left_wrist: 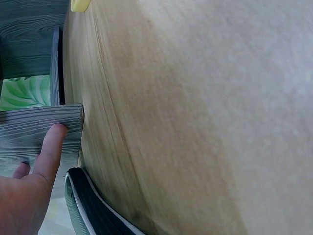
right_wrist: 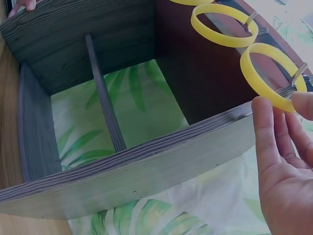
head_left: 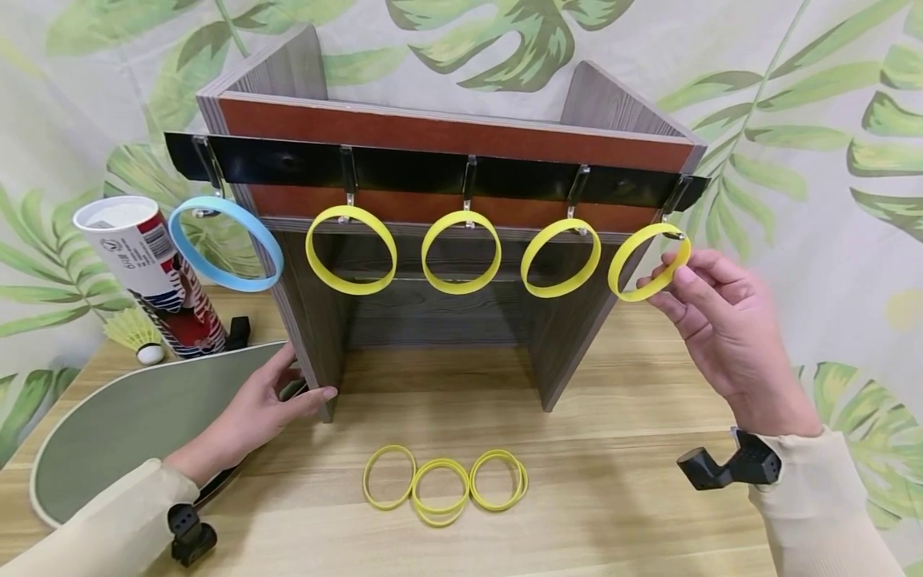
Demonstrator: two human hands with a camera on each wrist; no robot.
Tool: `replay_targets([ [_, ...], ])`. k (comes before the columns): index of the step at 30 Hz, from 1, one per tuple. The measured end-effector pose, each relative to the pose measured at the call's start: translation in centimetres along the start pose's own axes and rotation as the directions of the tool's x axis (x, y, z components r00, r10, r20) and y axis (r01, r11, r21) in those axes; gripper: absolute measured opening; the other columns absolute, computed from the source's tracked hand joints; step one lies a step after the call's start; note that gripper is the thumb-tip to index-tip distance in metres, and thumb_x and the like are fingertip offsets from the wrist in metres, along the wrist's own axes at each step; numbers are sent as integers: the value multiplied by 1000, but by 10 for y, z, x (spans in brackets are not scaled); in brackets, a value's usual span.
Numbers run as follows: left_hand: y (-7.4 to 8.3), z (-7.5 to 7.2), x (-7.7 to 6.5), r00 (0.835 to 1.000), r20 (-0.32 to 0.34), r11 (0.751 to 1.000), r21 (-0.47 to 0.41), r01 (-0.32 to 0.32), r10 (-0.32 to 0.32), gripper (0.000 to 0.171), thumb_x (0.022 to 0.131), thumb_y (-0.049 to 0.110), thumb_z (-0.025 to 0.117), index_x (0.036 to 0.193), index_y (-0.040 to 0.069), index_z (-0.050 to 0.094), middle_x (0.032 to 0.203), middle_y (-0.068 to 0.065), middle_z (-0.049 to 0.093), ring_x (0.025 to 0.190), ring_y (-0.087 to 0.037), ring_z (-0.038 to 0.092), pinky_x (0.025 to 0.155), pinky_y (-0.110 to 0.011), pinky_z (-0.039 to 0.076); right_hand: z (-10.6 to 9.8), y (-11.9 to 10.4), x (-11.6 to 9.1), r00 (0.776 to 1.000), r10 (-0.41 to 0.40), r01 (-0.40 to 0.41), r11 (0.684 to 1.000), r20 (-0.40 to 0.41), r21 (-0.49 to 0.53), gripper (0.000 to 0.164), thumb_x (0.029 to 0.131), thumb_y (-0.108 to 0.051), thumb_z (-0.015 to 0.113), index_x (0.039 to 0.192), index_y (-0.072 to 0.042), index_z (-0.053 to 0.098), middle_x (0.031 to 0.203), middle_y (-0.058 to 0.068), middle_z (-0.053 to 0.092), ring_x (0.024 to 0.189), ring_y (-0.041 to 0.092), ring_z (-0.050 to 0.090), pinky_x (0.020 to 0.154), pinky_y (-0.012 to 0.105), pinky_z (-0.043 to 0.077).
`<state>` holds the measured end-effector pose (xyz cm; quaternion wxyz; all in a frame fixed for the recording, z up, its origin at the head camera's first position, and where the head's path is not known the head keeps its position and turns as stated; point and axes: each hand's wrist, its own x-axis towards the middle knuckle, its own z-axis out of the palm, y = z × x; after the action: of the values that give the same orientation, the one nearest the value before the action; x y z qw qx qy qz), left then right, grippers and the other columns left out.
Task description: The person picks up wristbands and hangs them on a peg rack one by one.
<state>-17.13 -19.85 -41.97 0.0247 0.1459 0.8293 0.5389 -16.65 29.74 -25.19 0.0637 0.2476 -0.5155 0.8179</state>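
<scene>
My right hand (head_left: 728, 320) pinches the rightmost yellow wristband (head_left: 613, 276) between thumb and fingers, and the band hangs on the hook (head_left: 674, 196) at the right end of a black strip (head_left: 411, 170). In the right wrist view, that wristband (right_wrist: 250, 73) loops over its metal hook. My left hand (head_left: 248, 413) holds the lower left side panel (head_left: 306, 353) of a grey wooden shelf, its thumb across the front edge. Three more yellow wristbands (head_left: 351, 290) and a blue wristband (head_left: 227, 280) hang along the strip, each from its own hook.
Several yellow wristbands (head_left: 389, 506) lie in a row of loops on the wooden table (head_left: 613, 497). At the left are a green-grey racket-shaped cover (head_left: 144, 425), a shuttlecock (head_left: 150, 353) and an upright tube (head_left: 155, 272). Leaf-patterned cloth (head_left: 793, 48) hangs behind the shelf.
</scene>
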Motion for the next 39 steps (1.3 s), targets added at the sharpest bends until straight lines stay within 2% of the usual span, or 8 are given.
replay_targets([
  [6,1,-1,0,1000,-2,1000,6,6,-6,81,101,20,72,167,24,25,161,-20,39,111,7,58,79,-27,65,0,3,-2,1000,17,-17,998,7,-56,28,105,13,44,115,9,70,107,15,76,100,24,76,91,33,65],
  [14,3,-2,0,1000,-1,1000,0,15,-15,80,101,20,72,166,24,26,161,-20,40,118,-6,60,80,-27,65,0,3,-8,996,87,-81,988,36,-131,29,106,11,44,119,8,69,115,12,73,103,25,77,93,32,64],
  [19,3,-2,0,1000,-2,1000,-11,10,-10,79,101,19,72,166,23,27,159,-21,41,113,5,58,80,-27,65,-3,8,-11,976,161,-134,975,147,-175,33,106,13,41,124,6,67,115,12,76,106,27,77,97,34,63],
  [22,3,-2,1,1000,0,1000,-10,8,-8,80,101,18,72,166,24,26,159,-21,41,113,2,58,80,-27,65,-4,12,-13,953,208,-162,964,222,-210,36,105,15,40,124,4,69,117,12,77,106,26,78,97,35,63],
  [25,3,-2,2,1000,0,1000,-4,7,-7,81,101,19,72,167,25,25,159,-21,40,114,2,58,80,-27,65,-3,15,-13,904,304,-210,928,300,-307,37,106,13,40,126,2,68,119,9,77,108,23,77,99,32,62],
  [28,4,-2,2,1000,-3,1000,-6,2,-2,81,101,18,72,167,26,26,159,-21,40,114,5,57,80,-27,65,1,22,-15,848,409,-248,868,336,-431,30,107,8,44,128,3,66,115,6,78,108,20,77,99,32,62],
  [35,3,-1,1,1000,-3,1000,-22,2,-2,81,101,17,72,167,24,26,160,-20,40,112,7,58,79,-27,65,17,63,-23,733,631,-359,677,254,-643,30,107,-12,59,127,11,62,112,19,77,101,18,78,94,35,64],
  [39,1,1,0,1000,-4,1000,-21,7,-7,82,101,18,72,167,25,25,161,-20,39,112,5,58,79,-27,66,23,92,-30,685,688,-384,621,240,-684,29,106,-16,64,125,6,66,111,22,74,98,18,76,92,43,64],
])
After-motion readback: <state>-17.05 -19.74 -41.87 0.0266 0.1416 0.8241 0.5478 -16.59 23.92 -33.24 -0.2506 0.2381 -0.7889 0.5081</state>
